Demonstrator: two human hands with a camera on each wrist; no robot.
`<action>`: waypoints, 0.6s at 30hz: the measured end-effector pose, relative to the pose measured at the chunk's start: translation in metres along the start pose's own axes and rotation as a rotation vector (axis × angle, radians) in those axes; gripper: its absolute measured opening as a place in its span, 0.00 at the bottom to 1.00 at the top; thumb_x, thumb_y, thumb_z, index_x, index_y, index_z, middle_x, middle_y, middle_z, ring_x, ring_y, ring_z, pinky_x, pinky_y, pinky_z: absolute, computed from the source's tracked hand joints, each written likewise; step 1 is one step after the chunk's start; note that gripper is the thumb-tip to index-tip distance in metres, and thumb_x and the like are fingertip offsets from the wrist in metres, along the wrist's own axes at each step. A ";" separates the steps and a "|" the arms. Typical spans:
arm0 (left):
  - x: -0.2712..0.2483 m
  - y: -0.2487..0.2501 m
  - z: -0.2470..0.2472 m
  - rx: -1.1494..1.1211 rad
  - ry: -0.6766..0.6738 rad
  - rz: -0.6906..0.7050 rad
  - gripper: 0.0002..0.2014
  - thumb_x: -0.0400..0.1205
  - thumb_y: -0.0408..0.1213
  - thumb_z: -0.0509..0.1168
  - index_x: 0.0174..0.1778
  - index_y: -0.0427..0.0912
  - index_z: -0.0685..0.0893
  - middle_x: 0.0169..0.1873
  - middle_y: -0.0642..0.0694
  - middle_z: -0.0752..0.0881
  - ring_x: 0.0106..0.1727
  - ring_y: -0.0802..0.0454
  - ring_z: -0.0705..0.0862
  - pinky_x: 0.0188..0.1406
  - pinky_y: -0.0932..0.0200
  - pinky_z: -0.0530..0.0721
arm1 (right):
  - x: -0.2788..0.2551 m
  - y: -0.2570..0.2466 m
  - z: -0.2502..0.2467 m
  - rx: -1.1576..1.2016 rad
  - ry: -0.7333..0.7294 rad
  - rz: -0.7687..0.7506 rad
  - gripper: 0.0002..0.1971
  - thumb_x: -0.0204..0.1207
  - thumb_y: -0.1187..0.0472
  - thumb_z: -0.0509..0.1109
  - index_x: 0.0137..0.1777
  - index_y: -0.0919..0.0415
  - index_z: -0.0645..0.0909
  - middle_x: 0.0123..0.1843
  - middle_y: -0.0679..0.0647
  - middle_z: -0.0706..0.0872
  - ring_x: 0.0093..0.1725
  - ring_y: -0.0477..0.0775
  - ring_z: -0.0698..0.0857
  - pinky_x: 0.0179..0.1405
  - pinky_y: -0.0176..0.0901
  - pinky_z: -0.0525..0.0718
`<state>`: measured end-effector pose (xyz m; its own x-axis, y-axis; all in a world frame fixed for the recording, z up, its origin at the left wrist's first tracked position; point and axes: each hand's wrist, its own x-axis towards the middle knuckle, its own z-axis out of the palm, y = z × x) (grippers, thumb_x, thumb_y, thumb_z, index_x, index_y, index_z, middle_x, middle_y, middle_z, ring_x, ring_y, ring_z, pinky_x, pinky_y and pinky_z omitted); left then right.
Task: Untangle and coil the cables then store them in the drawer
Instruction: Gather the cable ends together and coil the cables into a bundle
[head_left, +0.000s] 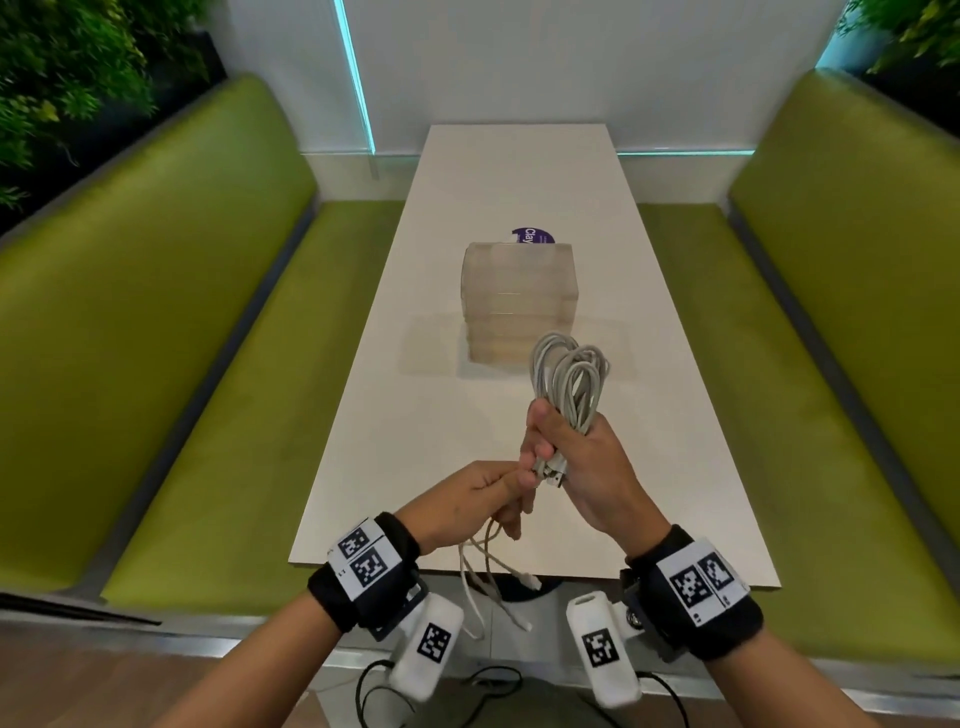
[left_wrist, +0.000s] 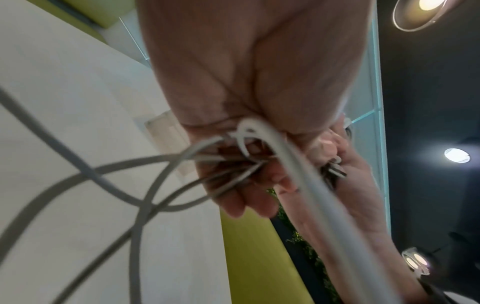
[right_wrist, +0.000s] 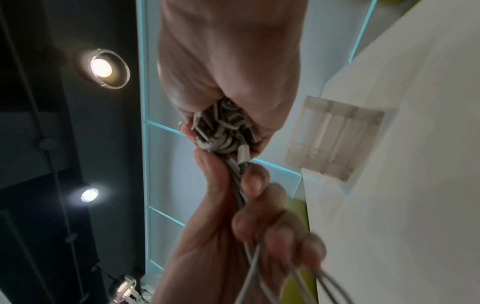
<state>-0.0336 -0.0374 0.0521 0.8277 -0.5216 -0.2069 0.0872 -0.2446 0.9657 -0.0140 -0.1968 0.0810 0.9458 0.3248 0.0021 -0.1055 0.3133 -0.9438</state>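
Observation:
My right hand (head_left: 576, 457) grips a bundle of grey-white cables (head_left: 569, 376) whose loops stand up above the fist, over the near half of the white table (head_left: 519, 182). USB plugs (right_wrist: 223, 127) poke out under the fist. My left hand (head_left: 488, 499) grips the loose cable ends (head_left: 493, 582) just below the right hand; these strands hang down past the table's near edge. The translucent drawer unit (head_left: 519, 301) stands mid-table, beyond both hands, with its drawers shut. In the left wrist view the cable strands (left_wrist: 145, 185) run out of the left hand's curled fingers.
Green benches (head_left: 182, 338) flank the table on both sides. A purple round label (head_left: 532, 236) lies behind the drawer unit. Black wires (head_left: 379, 691) trail on the floor below my wrists. Plants (head_left: 62, 78) fill the upper corners.

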 end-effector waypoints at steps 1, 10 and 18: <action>0.000 0.000 -0.004 0.016 -0.014 -0.011 0.20 0.83 0.55 0.56 0.36 0.43 0.80 0.22 0.54 0.73 0.30 0.52 0.82 0.42 0.61 0.79 | 0.001 -0.002 -0.003 -0.035 0.009 -0.011 0.14 0.78 0.50 0.69 0.34 0.56 0.77 0.24 0.49 0.75 0.29 0.54 0.80 0.30 0.48 0.76; -0.002 0.011 -0.027 0.232 -0.055 -0.030 0.16 0.87 0.47 0.55 0.38 0.43 0.77 0.24 0.55 0.74 0.27 0.54 0.77 0.35 0.62 0.75 | 0.011 -0.039 -0.035 -0.565 -0.196 -0.003 0.18 0.75 0.54 0.70 0.34 0.71 0.80 0.26 0.54 0.83 0.29 0.53 0.81 0.27 0.42 0.76; -0.002 0.019 -0.017 0.030 -0.002 0.036 0.12 0.83 0.43 0.57 0.40 0.43 0.82 0.25 0.59 0.72 0.28 0.59 0.68 0.30 0.66 0.69 | 0.025 -0.064 -0.027 -1.122 -0.614 0.264 0.07 0.75 0.50 0.73 0.39 0.51 0.84 0.27 0.48 0.82 0.24 0.43 0.76 0.24 0.35 0.74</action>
<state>-0.0244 -0.0269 0.0735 0.8288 -0.5322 -0.1726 0.0409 -0.2500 0.9674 0.0246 -0.2329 0.1330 0.6110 0.7069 -0.3564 0.3285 -0.6360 -0.6983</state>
